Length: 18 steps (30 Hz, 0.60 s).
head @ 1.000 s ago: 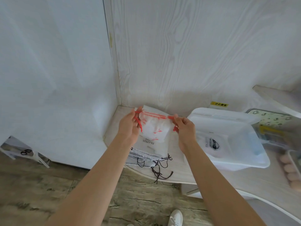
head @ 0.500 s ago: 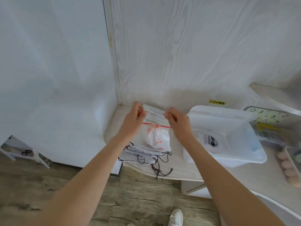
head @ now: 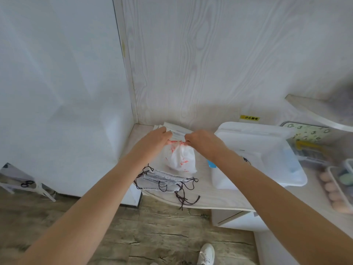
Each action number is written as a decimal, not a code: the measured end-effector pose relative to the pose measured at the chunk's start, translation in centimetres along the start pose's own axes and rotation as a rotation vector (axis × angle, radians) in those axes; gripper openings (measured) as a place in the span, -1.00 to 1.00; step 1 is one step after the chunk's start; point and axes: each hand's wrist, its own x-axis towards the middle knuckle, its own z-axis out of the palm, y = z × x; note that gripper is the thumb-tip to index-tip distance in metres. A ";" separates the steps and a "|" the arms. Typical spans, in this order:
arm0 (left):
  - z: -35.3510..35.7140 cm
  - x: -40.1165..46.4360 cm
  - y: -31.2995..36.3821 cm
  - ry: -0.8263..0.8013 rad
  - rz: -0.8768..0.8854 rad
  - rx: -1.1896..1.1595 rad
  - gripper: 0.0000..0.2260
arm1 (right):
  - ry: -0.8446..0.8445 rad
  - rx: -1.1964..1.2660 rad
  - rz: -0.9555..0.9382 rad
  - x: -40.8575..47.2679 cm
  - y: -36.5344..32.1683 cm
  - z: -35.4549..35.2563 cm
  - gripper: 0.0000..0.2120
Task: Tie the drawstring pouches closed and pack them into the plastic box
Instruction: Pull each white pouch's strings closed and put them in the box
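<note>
Far left, a low white rack (head: 28, 185) is standing on the wooden floor (head: 162, 226) with a black looped item lying on it. The left hand (head: 152, 139) is reaching over the pale worktop (head: 210, 199), its fingers curled and pinching the red drawstring (head: 176, 142) on the left side of the white pouch (head: 181, 159). That pouch, marked with red print, is sitting on the worktop between the two hands with its neck gathered tight. In front of it, nearer the worktop edge, a stack of flat pouches (head: 162, 178) with dark cords (head: 186, 197) is lying, some cords trailing over the edge. Behind the hands, flat white pouches (head: 177, 130) are lying against the wall. The right hand (head: 204, 141) is pinching the drawstring on the right side of the neck, fingers curled on it. To the right, just beside the white pouch, the clear plastic box (head: 267, 150) is sitting open on the worktop with something white and dark-printed inside. Further right, a tray of eggs (head: 332, 192) is resting near the frame edge. Below, a white shoe (head: 206, 254) is showing on the floor
</note>
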 end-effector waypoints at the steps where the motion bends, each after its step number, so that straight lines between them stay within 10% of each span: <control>1: 0.0 -0.1 0.2 0.026 -0.014 0.035 -0.78 | 0.039 -0.081 -0.001 -0.1 -0.3 0.1 -0.84; 6: 0.3 -0.7 0.8 0.178 -0.126 0.088 -0.88 | 0.272 -0.353 0.109 -1.0 -1.8 0.2 -0.74; 12: 0.6 -0.3 1.2 0.243 -0.295 -0.004 -0.87 | 0.187 0.286 0.322 -0.6 -1.6 0.5 -0.90; 18: 0.6 1.4 1.8 0.257 -0.793 -1.142 -0.71 | 0.132 1.376 0.601 -0.1 -2.7 0.5 -0.73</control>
